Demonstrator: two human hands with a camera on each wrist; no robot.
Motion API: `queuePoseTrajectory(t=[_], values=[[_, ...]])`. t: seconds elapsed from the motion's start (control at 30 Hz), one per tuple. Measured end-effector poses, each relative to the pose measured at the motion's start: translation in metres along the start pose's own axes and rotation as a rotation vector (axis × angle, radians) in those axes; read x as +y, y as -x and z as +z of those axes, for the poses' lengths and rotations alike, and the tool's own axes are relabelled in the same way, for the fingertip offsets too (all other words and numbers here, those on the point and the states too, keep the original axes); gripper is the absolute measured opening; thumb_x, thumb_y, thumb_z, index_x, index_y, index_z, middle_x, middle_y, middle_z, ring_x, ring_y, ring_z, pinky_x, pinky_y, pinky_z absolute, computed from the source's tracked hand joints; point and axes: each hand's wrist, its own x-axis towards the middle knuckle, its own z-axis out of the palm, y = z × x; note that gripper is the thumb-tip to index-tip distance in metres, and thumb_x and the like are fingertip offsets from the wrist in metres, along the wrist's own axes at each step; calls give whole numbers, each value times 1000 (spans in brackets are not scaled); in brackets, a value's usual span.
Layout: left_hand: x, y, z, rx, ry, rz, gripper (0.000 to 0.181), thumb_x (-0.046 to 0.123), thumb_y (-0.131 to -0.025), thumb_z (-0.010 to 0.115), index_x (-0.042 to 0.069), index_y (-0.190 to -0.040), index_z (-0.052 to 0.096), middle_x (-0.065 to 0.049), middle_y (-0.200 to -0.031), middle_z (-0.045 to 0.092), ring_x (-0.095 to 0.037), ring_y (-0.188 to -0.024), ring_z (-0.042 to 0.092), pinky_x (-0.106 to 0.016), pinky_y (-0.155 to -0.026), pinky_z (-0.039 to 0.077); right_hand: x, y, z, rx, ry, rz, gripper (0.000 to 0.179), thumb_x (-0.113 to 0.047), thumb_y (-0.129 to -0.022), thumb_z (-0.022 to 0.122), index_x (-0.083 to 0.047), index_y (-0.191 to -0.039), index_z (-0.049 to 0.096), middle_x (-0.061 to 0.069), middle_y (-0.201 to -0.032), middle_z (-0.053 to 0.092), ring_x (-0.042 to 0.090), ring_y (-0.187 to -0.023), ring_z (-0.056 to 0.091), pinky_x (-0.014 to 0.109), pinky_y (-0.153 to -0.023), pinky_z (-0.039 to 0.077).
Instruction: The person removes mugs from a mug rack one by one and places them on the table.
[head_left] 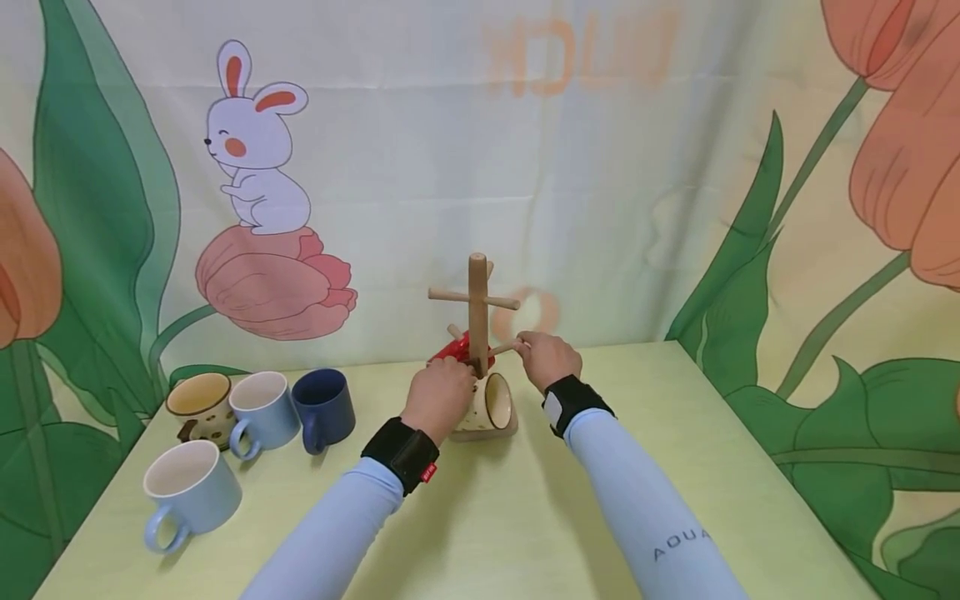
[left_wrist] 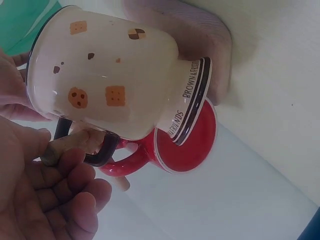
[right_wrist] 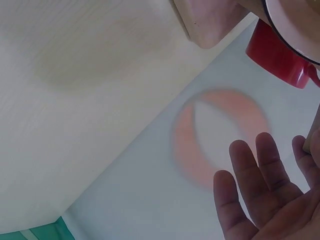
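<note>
A wooden mug tree (head_left: 477, 312) with crossed pegs stands near the back of the table. From a lower peg hangs a cream mug (left_wrist: 100, 65) with cookie prints, tipped on its side, the peg through its dark handle (left_wrist: 103, 150). Beside it my left hand (head_left: 442, 392) pinches that peg's end (left_wrist: 50, 152) between thumb and finger. My right hand (head_left: 551, 360) pinches the tip of the right-hand peg (head_left: 504, 347), its other fingers spread in the right wrist view. Behind the post hangs a red mug (left_wrist: 192, 142), partly hidden in the head view.
On the table's left stand a cream mug with brown spots (head_left: 201, 396), a light blue mug (head_left: 266, 412), a dark blue mug (head_left: 327, 408) and, nearer, another light blue mug (head_left: 197, 487). A printed cloth (head_left: 405, 167) hangs behind the table (head_left: 675, 433).
</note>
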Motion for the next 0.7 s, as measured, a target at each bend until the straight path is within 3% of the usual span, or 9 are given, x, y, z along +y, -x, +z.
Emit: queuePoseTrajectory(t=[0.27, 0.47, 0.6, 0.7], values=[[5, 1, -3, -36, 3, 11, 16, 25, -93, 71, 11, -99, 75, -10, -86, 67, -25, -75, 62, -41, -65, 58, 0, -1, 2, -9, -3, 18, 29, -37, -102, 53, -25, -122, 70, 5, -112, 72, 30, -97, 68, 47, -73, 54], [7, 0, -2, -4, -2, 2, 22, 33, -95, 67, 12, -96, 75, -9, -84, 67, -26, -76, 64, -42, -60, 57, -1, 3, -5, -31, 41, 38, 35, -38, -103, 51, -25, -133, 65, 6, -118, 71, 29, -99, 68, 46, -74, 54], [1, -1, -1, -10, 58, -45, 35, 42, -98, 60, 10, -91, 73, -8, -79, 64, -25, -72, 63, -41, -56, 56, -2, 7, -5, 9, 70, 13, 36, -37, -102, 55, -23, -134, 64, 9, -115, 71, 29, -94, 69, 45, -70, 55], [-12, -3, -3, -21, 146, -123, 46, 49, -101, 50, 8, -93, 70, -9, -78, 60, -27, -70, 62, -41, -54, 54, -8, 16, -4, 90, 98, -27, 33, -36, -101, 58, -18, -126, 69, 12, -103, 69, 28, -77, 68, 43, -61, 54]])
